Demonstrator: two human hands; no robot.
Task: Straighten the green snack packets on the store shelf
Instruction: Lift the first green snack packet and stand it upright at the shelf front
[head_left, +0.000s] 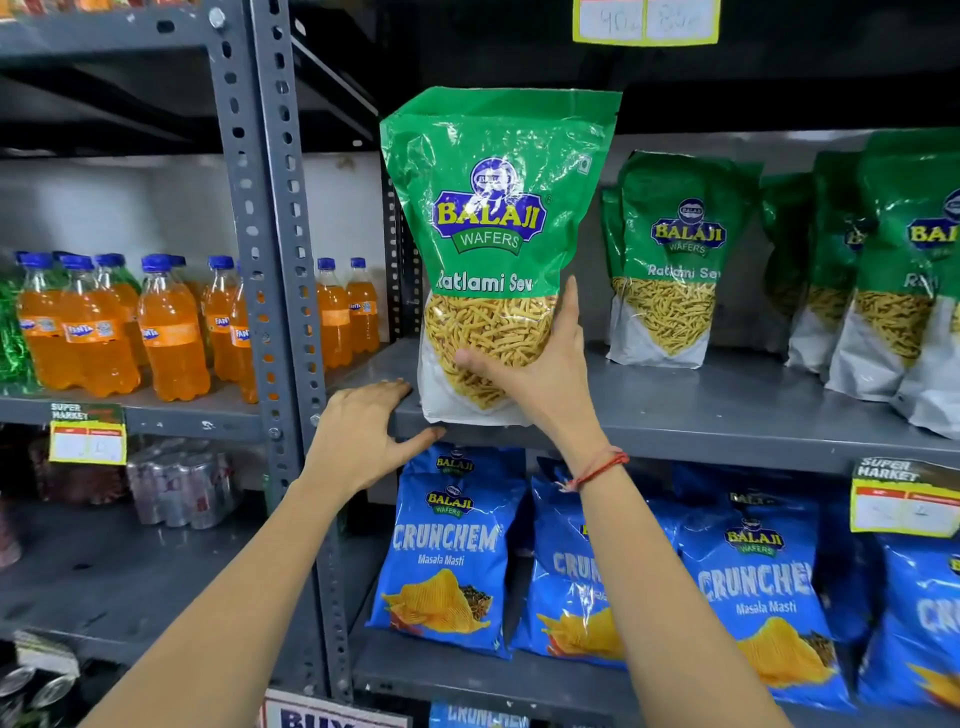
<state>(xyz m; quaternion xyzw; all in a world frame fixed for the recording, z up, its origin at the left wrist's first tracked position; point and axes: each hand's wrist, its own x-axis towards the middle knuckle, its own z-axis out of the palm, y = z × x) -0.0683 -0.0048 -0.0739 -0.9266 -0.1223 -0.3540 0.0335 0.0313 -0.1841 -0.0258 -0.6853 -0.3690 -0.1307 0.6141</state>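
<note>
We are clasping the tall green-and-white plastic packet of sev (493, 249) with our right hand (540, 364), thumb across its clear front window, fingers wrapped round its 3 o'clock edge. The packet is standing upright at the front lip of the grey metal shelf (727, 410). It looks light, crinkly and slippery, the contents brittle; low on the filled belly seems the surest hold. Our left hand (358, 441) is lying spread and empty on the shelf edge at 8 o'clock, fingertips just beside the packet's base. More green packets (670, 260) are standing at 3 o'clock, set further back, some leaning.
</note>
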